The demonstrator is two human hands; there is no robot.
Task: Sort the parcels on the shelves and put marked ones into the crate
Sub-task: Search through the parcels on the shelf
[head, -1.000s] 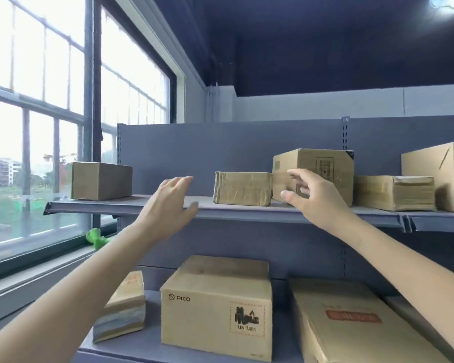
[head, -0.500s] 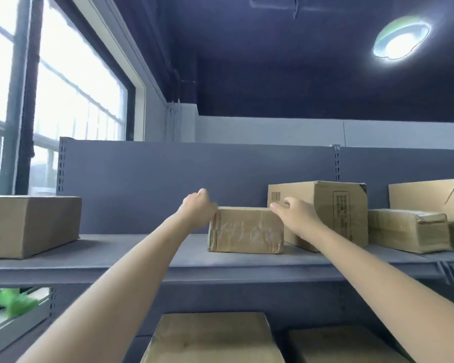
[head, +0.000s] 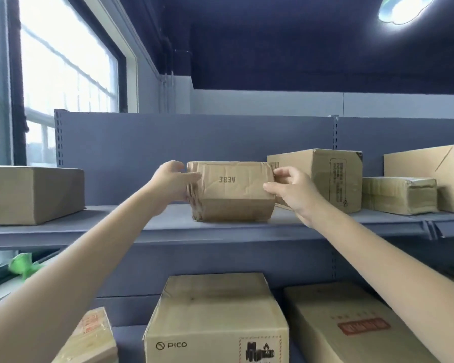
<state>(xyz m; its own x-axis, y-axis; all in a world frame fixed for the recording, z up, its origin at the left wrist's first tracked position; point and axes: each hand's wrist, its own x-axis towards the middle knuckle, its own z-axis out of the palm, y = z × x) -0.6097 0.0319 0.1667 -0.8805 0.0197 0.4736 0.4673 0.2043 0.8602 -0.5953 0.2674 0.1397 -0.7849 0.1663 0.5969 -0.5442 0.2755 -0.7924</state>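
A small taped cardboard parcel (head: 232, 191) stands on the upper grey shelf (head: 220, 229), tipped so a face with upside-down printed letters faces me. My left hand (head: 172, 183) grips its left end, thumb over the front face. My right hand (head: 292, 191) grips its right end, fingers curled round the edge. No crate is in view.
On the same shelf sit a plain box (head: 32, 195) at far left, a printed box (head: 328, 176) right behind my right hand, a low taped box (head: 399, 195) and a large box (head: 443, 169). Below lie a PICO box (head: 215, 318), a red-labelled box (head: 351, 326) and a small parcel (head: 89, 339).
Both hands reached to the small parcel, closed on its two ends and tipped it toward me, so a printed face now shows. The view rose, then dropped a little.
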